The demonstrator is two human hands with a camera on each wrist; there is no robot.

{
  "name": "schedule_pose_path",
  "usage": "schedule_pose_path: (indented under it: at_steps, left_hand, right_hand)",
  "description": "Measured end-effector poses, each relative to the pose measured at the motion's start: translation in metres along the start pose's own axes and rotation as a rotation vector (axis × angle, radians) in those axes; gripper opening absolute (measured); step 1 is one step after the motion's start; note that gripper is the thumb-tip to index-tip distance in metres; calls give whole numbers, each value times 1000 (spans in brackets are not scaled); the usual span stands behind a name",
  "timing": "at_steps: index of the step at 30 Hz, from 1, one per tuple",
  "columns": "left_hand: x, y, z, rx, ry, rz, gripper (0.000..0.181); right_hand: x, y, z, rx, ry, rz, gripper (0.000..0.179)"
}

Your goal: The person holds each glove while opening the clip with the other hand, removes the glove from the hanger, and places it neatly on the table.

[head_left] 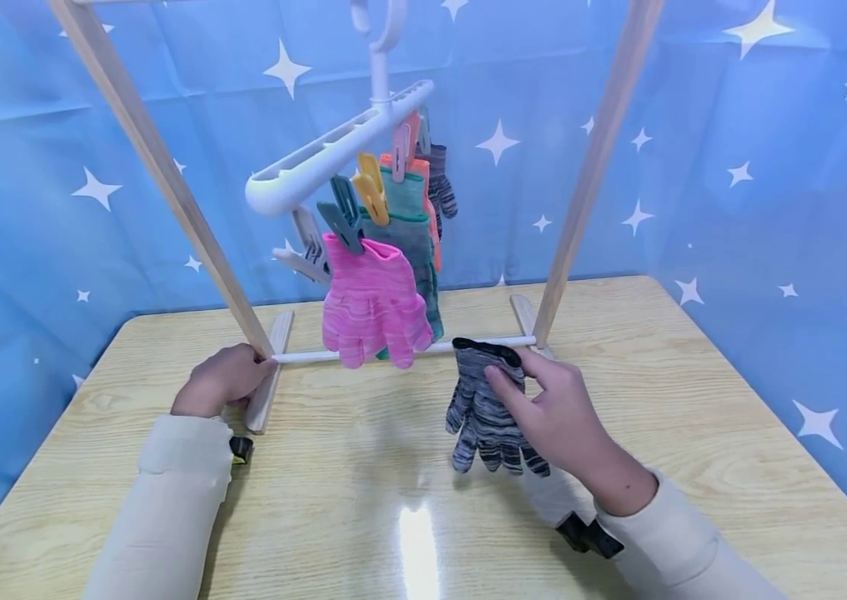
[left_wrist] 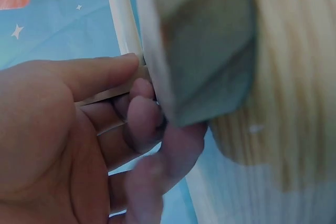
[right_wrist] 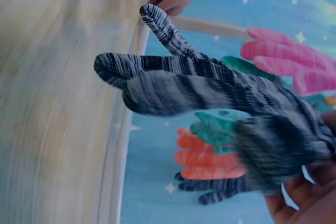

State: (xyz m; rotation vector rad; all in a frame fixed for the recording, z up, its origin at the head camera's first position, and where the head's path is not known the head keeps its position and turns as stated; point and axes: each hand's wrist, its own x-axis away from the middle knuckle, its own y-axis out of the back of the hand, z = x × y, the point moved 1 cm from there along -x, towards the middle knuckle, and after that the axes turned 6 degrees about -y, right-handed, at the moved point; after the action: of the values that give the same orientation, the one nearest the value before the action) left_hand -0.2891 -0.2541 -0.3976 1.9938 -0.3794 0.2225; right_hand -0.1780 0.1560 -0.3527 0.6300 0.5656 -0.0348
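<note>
My right hand (head_left: 562, 408) pinches a grey-and-black striped knit glove (head_left: 494, 408) by its black cuff, its fingers hanging down over the table. In the right wrist view the striped glove (right_wrist: 210, 85) stretches across the middle, partly blurred. At the rack's lower left corner, my left hand (head_left: 224, 379) has thumb and fingers around the foot of the wooden post (head_left: 168, 179), beside the white bottom rod (head_left: 307, 357). A pink glove (head_left: 374, 300) hangs from a white clip hanger (head_left: 341, 146) by a dark green clothespin (head_left: 343, 212).
Behind the pink glove hang a green glove (head_left: 412, 250), an orange one (head_left: 434, 221) and another striped glove (head_left: 440, 187). A yellow clothespin (head_left: 371, 190) and a grey clothespin (head_left: 308, 246) are on the hanger. The right post (head_left: 596, 167) rises beyond my right hand. A starry blue cloth (head_left: 769, 208) surrounds the table (head_left: 318, 500).
</note>
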Motion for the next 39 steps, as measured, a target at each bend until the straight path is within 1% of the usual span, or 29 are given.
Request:
schedule_pose_path:
  at_steps: [4,8,13,16,20,27,34,35,37,39]
  left_hand:
    - [-1,-1,3,3,-4,9,42]
    - [-2,-1,4,9,-10,3,43]
    - [-5,-2,3,13,-11,0,42]
    - [-6,-1,4,18,-1,2,42]
    - [-5,0,5,19,9,7,43]
    - [-4,0,5,13,2,7,44]
    - [-6,0,6,24,3,6,44]
    - [-6,0,6,23,3,3,44]
    - [-6,0,6,21,1,-1,43]
    - [-6,-1,6,11,2,-2,42]
  right_hand:
    - [-1,5,-11,10,-77,14,30]
    - [-1,12,-26,37,-164,25,16]
    - [3,26,-42,80,-239,46,21]
    - [3,35,-52,98,-285,65,31]
    - [-1,50,-70,127,-369,98,43]
    - [-11,74,-99,152,-490,140,51]
    - [-28,86,-118,149,-587,225,56]
    - [-31,87,-120,158,-602,240,60]
    - [-38,88,-126,185,-635,269,74]
    - [-44,89,-132,216,-659,302,84]
